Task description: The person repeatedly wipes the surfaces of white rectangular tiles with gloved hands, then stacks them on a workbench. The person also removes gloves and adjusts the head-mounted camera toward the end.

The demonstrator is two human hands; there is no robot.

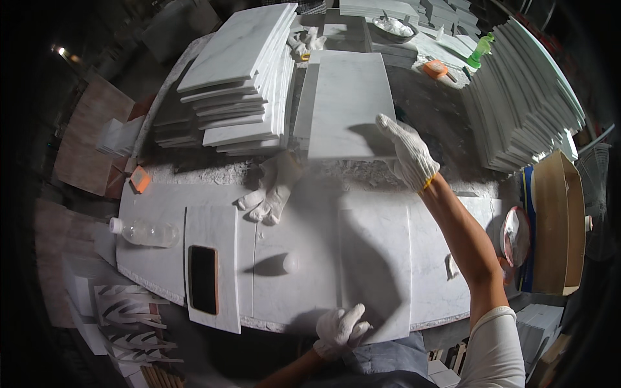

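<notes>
My right hand (409, 154), in a white knit glove, reaches forward to the near right edge of a pale marble slab (352, 97). Its fingers are stretched out along that edge, and their shadow falls on the slab. My left hand (339, 330), gloved too, is close to my body at the near left corner of a marble tile (375, 258). Its fingers are curled, and the palm is hidden. A small whitish round object (291, 262) stands on the work surface left of that tile. An empty pair of white gloves (272, 187) lies beyond it.
Stacked marble slabs (236, 58) rise at far left, leaning slabs (524, 97) at right. A phone (204, 279) lies on a narrow tile beside a clear bottle (145, 233). A cardboard box (556, 223) is at right. At the back are a bowl (393, 29) and green bottle (480, 52).
</notes>
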